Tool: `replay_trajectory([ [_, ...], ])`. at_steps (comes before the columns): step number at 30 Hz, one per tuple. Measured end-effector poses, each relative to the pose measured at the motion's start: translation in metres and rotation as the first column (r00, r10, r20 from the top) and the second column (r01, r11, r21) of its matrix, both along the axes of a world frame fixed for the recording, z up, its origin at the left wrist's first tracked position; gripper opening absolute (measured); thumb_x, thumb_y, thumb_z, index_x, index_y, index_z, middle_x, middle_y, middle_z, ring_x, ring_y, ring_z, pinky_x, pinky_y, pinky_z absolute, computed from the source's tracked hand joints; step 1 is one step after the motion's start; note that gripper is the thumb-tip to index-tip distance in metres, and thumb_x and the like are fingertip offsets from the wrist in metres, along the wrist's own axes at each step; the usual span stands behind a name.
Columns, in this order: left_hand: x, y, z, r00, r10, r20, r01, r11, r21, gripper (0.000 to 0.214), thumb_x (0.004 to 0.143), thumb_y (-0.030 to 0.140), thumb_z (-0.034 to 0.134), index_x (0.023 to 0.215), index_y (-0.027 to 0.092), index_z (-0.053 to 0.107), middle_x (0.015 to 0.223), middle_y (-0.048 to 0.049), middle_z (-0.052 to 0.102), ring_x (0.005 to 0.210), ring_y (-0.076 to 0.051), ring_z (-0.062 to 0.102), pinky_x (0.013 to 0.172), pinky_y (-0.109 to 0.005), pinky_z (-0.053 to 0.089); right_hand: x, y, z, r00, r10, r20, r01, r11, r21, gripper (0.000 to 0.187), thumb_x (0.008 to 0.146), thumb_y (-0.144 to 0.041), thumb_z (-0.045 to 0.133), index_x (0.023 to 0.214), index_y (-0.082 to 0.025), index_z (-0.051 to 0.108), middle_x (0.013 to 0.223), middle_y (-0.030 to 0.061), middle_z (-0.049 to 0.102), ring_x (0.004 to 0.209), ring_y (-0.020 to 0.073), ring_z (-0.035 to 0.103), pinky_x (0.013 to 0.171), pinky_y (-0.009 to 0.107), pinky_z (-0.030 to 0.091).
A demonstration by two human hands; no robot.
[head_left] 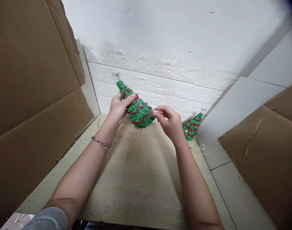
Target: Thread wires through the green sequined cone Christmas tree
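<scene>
A small green Christmas tree [142, 115] with red garland and a silver star [116, 76] at its tip is held above the table, tilted with its top to the upper left. My left hand [120, 107] is closed around its upper part, the thumb lying over the front. At the tree's lower right edge, the thumb and fingertips of my right hand [168, 119] are pinched together. Whatever is between those fingertips is too small to make out. Thin pale strands show near the base of the tree.
A second decorated tree [192, 126] stands at the right by the wall, with loose pale strands [198, 148] before it. Cardboard [35, 80] rises on the left, and more cardboard [268, 153] on the right. A white brick-patterned wall [155, 64] closes off the back of the wooden table [136, 179].
</scene>
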State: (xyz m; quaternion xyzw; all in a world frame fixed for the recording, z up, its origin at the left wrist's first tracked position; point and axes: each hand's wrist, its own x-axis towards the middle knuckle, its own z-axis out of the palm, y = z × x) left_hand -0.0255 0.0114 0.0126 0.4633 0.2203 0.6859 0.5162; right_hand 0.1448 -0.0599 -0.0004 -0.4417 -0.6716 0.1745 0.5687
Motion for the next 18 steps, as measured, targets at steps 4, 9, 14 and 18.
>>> replay_trajectory([
  [4,0.0022,-0.0031,0.0007,1.0,0.004,-0.028,-0.003,1.0,0.018,0.046,0.039,0.036,0.088,0.07,0.017,0.06,0.064,0.0016,0.059,0.058,-0.01,0.054,0.057,-0.023,0.048,-0.0009,0.0041,-0.0035,1.0,-0.015,-0.002,0.015,1.0,-0.014,0.012,0.078,-0.029,0.059,0.085,-0.02,0.064,0.07,-0.0012,0.063,0.06,0.009,0.052,0.06,0.025,0.043],
  [9,0.0015,-0.0035,0.0013,0.999,0.009,-0.041,-0.008,1.0,0.017,0.046,0.039,0.037,0.087,0.07,0.017,0.06,0.065,0.001,0.059,0.058,-0.01,0.055,0.055,-0.023,0.048,0.0011,0.0078,-0.0065,1.0,-0.024,0.012,0.025,0.999,-0.027,0.01,0.078,-0.028,0.059,0.08,-0.019,0.062,0.067,-0.0016,0.062,0.057,0.0081,0.05,0.058,0.024,0.041],
  [14,0.0013,-0.0028,0.0004,0.998,0.009,-0.06,-0.008,1.0,0.024,0.045,0.042,0.035,0.086,0.072,0.017,0.059,0.067,0.0004,0.061,0.06,-0.011,0.057,0.057,-0.024,0.049,0.0013,0.0057,-0.0044,0.996,-0.013,0.088,0.012,1.0,0.015,0.014,0.08,-0.025,0.056,0.09,-0.021,0.065,0.071,-0.0012,0.064,0.061,0.0095,0.053,0.06,0.025,0.042],
  [18,0.002,-0.003,-0.0005,0.997,0.005,-0.076,-0.003,0.999,0.032,0.044,0.045,0.035,0.085,0.075,0.017,0.059,0.069,-0.0002,0.061,0.061,-0.012,0.058,0.057,-0.025,0.049,0.0014,0.006,-0.0037,0.989,-0.058,0.134,0.052,0.998,0.043,0.011,0.08,-0.025,0.057,0.078,-0.02,0.066,0.077,0.0008,0.068,0.064,0.011,0.055,0.064,0.026,0.043],
])
